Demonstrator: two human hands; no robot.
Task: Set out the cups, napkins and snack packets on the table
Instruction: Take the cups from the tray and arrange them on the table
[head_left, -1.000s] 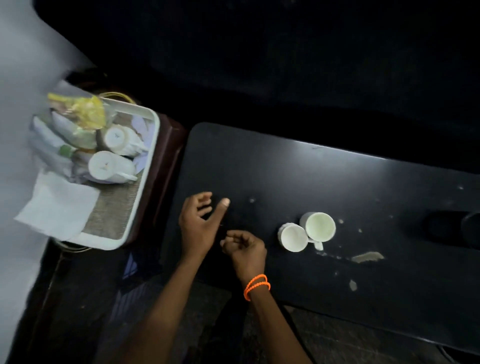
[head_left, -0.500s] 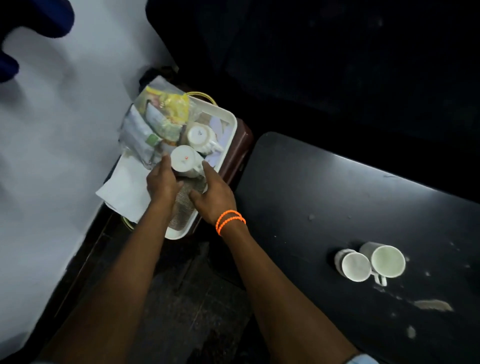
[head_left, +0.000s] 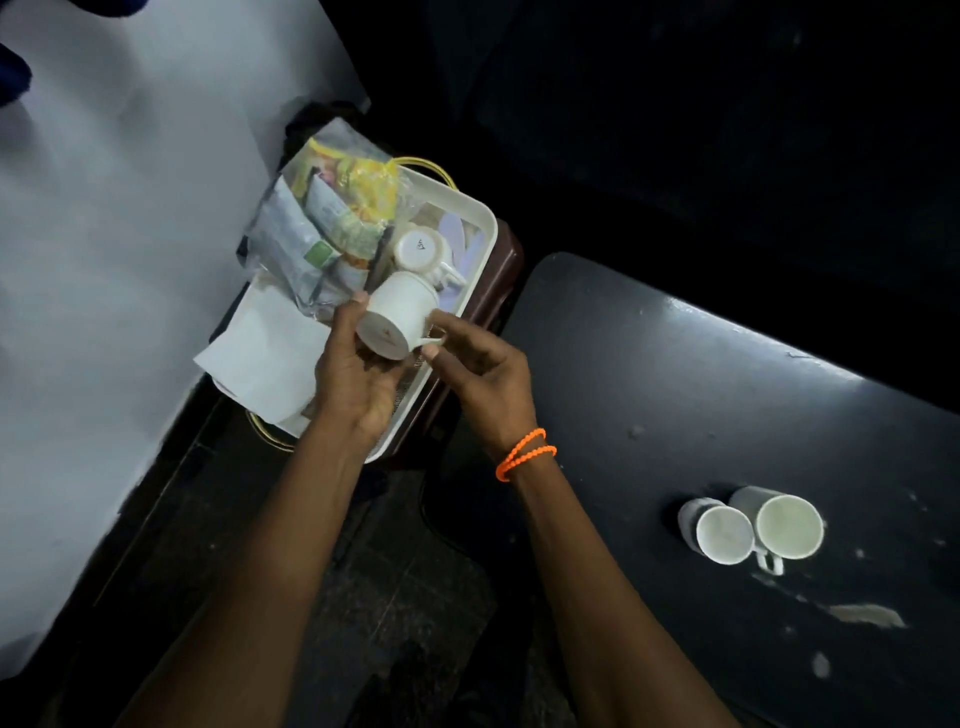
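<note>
Left hand cups a white cup held base-up above the tray; right hand pinches its handle. Snack packets overlap (labels unreadable), napkin partly hidden beneath the left hand. Two cups on the table.

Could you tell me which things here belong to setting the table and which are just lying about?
Job: held cup, left hand, right hand, cup in tray, snack packets, napkin, two cups on table, white tray, black table.
Lying about: orange wristband, brown stand.
</note>
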